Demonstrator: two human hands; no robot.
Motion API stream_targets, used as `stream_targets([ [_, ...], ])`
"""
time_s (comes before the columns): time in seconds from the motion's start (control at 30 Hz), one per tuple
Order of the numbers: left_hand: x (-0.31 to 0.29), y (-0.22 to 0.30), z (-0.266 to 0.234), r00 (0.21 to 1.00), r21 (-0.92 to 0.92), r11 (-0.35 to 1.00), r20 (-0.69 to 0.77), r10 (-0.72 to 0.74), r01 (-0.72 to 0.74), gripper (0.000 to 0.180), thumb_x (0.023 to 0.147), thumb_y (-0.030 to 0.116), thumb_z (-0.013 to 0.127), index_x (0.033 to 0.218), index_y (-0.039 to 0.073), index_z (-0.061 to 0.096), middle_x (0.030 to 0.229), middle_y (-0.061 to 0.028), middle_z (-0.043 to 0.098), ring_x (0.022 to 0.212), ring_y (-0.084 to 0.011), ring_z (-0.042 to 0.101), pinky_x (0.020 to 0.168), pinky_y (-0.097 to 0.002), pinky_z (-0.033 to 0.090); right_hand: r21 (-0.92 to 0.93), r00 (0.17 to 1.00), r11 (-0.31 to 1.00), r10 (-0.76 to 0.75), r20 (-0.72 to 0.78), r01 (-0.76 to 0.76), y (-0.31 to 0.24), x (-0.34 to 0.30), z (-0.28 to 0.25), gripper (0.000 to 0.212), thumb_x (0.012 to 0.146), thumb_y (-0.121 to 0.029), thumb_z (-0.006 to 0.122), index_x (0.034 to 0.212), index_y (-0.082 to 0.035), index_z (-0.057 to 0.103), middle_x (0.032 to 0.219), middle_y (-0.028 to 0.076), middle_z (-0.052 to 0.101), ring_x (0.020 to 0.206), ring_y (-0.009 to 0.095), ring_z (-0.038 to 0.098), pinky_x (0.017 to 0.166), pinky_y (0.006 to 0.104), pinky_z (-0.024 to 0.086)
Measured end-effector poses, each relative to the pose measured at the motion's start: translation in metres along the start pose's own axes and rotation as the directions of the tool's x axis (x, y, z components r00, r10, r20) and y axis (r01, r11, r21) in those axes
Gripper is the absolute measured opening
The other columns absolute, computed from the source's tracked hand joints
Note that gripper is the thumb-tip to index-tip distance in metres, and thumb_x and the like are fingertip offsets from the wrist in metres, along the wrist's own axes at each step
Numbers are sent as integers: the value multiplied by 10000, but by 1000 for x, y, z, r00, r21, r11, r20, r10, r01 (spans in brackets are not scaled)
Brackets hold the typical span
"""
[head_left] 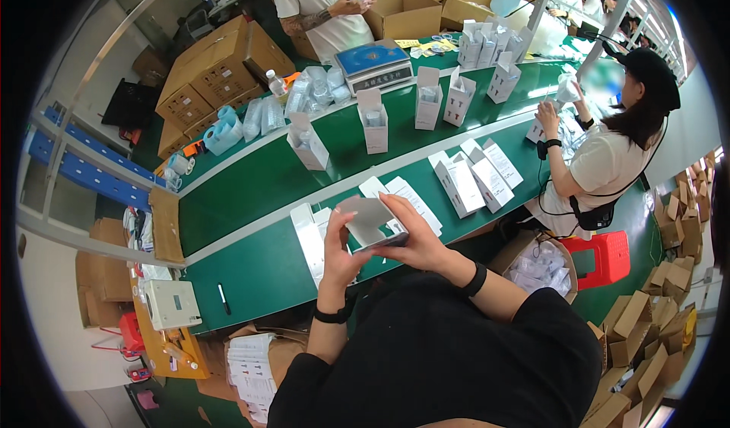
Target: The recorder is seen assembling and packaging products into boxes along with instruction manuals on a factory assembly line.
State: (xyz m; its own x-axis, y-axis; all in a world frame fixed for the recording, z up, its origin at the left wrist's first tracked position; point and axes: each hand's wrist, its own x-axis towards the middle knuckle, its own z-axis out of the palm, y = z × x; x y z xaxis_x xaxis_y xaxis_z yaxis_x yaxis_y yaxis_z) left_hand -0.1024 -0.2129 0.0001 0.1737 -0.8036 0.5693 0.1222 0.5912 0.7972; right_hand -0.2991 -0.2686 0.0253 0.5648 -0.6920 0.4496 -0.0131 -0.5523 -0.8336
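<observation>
Between my hands is a small white carton point(363, 223) with an open end that shows its pale inside. My left hand point(339, 249) grips its left side, the thumb along the near edge. My right hand point(417, 234) holds the right side, with fingers over the top edge. Just below and behind the carton lie flat white cartons point(306, 234) on the green table point(251, 264). More flat cartons point(414, 200) rest beyond my right hand. To the right, several formed white boxes point(460, 188) lie side by side.
Upright open boxes point(372, 128) stand on the green belt point(243, 177) beyond. A blue-topped scale point(372, 59) and clear plastic packs point(304, 93) sit past it. A pen point(223, 299) lies left. A co-worker point(608, 147) stands right, by a red stool point(604, 264). Another person point(315, 10) stands opposite.
</observation>
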Motion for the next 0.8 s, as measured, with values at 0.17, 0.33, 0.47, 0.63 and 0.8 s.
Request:
stream_targets([
  [0.17, 10, 0, 3, 996, 378, 926, 74, -40, 9, 858, 762, 233, 916, 1463, 62, 451, 1375, -196, 584, 1253, -332, 602, 1101, -447, 447, 271, 971, 933, 240, 21, -237, 0, -3, -7, 847, 882, -286, 799, 1563, -24, 369, 1559, 195, 401, 1400, 317, 466, 1126, 404, 403],
  [0.33, 24, 20, 34, 994, 265, 963, 74, -79, 57, 805, 797, 257, 889, 1442, 67, 448, 1384, -169, 579, 1269, -298, 586, 1103, -414, 441, 577, 957, 775, 288, 43, -259, -8, 0, -20, 663, 987, -273, 646, 1538, -11, 385, 1526, 201, 411, 1390, 291, 446, 1138, 411, 373],
  [0.47, 22, -17, 51, 937, -101, 931, 33, -349, 350, 641, 918, 325, 761, 1426, 79, 457, 1362, -116, 586, 1262, -246, 574, 1091, -374, 441, 359, 919, 877, 379, -111, -319, -15, 7, -20, 577, 1028, -285, 563, 1506, 0, 410, 1471, 212, 435, 1339, 305, 467, 1130, 412, 367],
  [0.63, 33, -31, 75, 682, -339, 632, 40, -730, 697, 506, 1072, 355, 515, 1470, 61, 413, 1360, -93, 581, 1271, -227, 565, 1084, -375, 461, 40, 897, 958, 280, -343, -284, -2, -2, -24, 480, 1047, -239, 516, 1460, -3, 458, 1375, 206, 489, 1273, 320, 498, 1095, 390, 387],
  [0.8, 45, -25, 77, 670, -305, 604, 201, -715, 736, 395, 1090, 299, 497, 1420, 84, 471, 1295, -55, 582, 1207, -175, 556, 1028, -325, 454, 211, 821, 926, 375, -430, -313, 1, -5, -29, 391, 1014, -128, 556, 1390, -23, 537, 1299, 180, 546, 1212, 325, 545, 1037, 377, 437],
])
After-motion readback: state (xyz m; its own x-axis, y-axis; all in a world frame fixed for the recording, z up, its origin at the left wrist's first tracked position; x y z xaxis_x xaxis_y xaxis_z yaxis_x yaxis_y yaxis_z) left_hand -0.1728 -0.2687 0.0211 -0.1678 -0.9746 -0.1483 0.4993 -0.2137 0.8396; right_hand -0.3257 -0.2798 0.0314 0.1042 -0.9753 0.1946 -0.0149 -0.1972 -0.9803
